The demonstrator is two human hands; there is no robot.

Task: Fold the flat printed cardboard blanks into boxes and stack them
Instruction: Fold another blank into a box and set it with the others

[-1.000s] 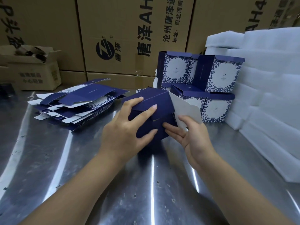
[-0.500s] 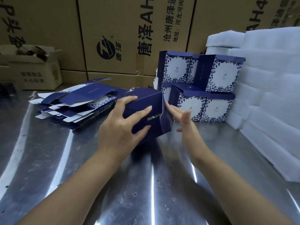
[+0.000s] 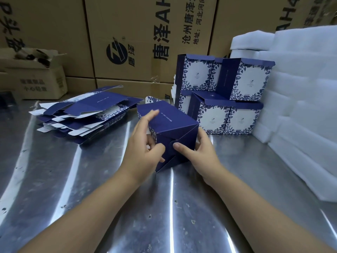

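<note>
— Since before, the box (image 3: pixel 169 128) is turning its bottom flaps (image 3: pixel 184 136) into view, tilting at frame centre on the desk (image 3: pixel 109 207).

— Both hands are clamping it: left hand (image 3: pixel 144 156) fingers (image 3: pixel 151 115) wrapping the top edge, right hand (image 3: pixel 204 154) thumb (image 3: pixel 179 147) pressing. I'd be pushing those flaps squarely home.

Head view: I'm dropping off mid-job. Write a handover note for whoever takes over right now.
Left hand: grips the folded box at its left side, index finger on top.
Right hand: holds the same box from the right, thumb pressing the near flaps.
Things: flat blanks piled on the table at left; finished boxes stacked in two tiers behind, beside white foam.
Done: this box is formed; its near end looks closed.
Left to do: add it to the stack, then fold the remaining blanks.
</note>
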